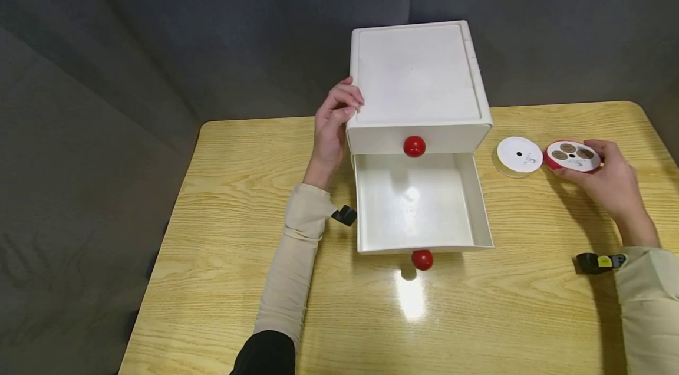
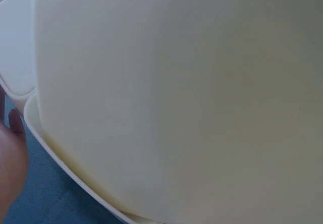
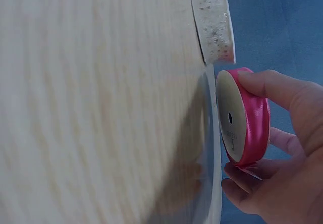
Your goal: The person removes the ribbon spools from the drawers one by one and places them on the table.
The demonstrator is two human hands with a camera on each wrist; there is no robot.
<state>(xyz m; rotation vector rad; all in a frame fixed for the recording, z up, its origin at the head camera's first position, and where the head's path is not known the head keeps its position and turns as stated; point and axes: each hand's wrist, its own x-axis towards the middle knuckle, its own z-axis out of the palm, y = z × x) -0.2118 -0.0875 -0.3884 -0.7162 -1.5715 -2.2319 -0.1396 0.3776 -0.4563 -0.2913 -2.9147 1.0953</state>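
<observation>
My right hand (image 1: 617, 177) holds a spool of red ribbon (image 1: 573, 156) by its rim, thumb on one side and fingers on the other. In the right wrist view, the spool's pale flat face looks toward the tabletop, slightly tilted. Beside it lies a spool of pale, speckled ribbon (image 1: 518, 157) with a white face. At the upper left edge of a white drawer unit (image 1: 419, 74), my left hand (image 1: 335, 118) touches the unit with bent, relaxed fingertips. Its lower drawer (image 1: 414, 210) is pulled out and bare inside; the upper drawer (image 1: 371, 139) is closed.
The unit stands on a light wood table (image 1: 239, 216) near its back edge. Each drawer has a round red knob (image 1: 414, 146) in front. Dark grey fabric (image 1: 212, 27) rises behind the table. A black wrist camera (image 1: 594, 263) sits by the right sleeve.
</observation>
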